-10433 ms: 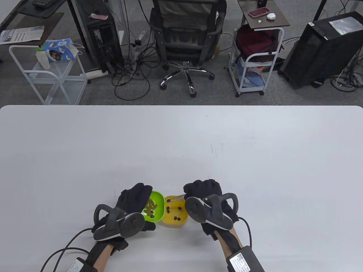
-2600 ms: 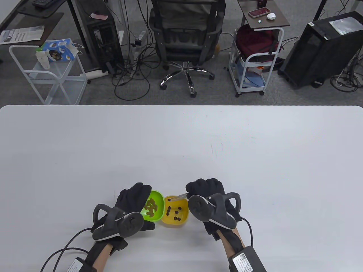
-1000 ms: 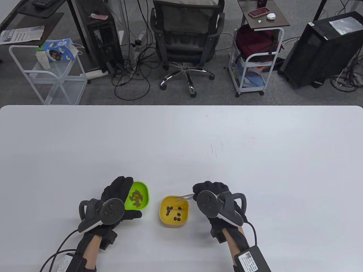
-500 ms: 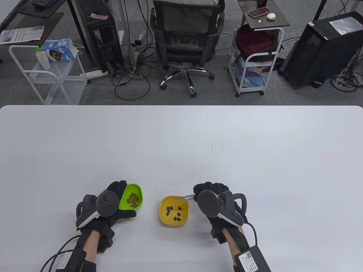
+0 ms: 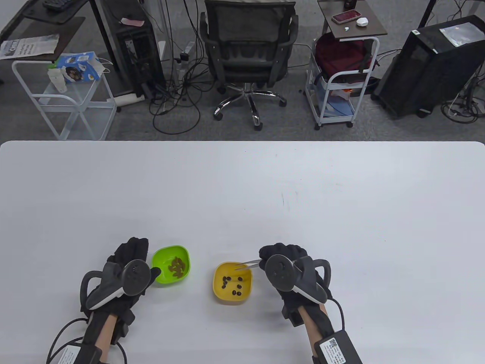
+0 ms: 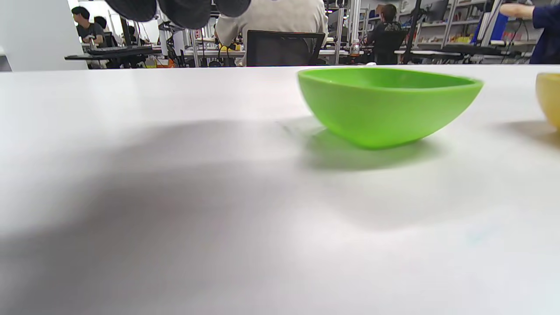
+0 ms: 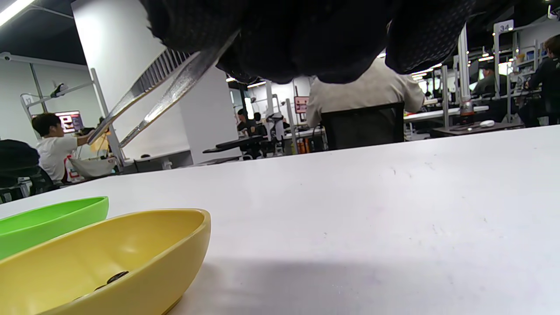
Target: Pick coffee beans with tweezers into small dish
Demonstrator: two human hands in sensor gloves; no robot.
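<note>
A green dish (image 5: 161,258) with several coffee beans (image 5: 176,265) sits near the table's front, left of a yellow dish (image 5: 219,278) that holds several dark beans (image 5: 232,283). My left hand (image 5: 130,258) lies on the table just left of the green dish. Its thumb is at the rim and its fingers (image 6: 183,8) are off the dish (image 6: 389,109). My right hand (image 5: 278,253) grips metal tweezers (image 5: 246,264). Their tips hang slightly apart and empty over the yellow dish's far right part (image 7: 109,258). They also show in the right wrist view (image 7: 162,96).
The white table (image 5: 242,189) stretches wide beyond the dishes. An office chair (image 5: 248,49) and carts stand past its far edge. Glove cables trail off the front edge by both wrists.
My left hand slid the green dish left, away from the yellow dish, then let go and drew further left. My right hand and the tweezers stayed over the yellow dish.
</note>
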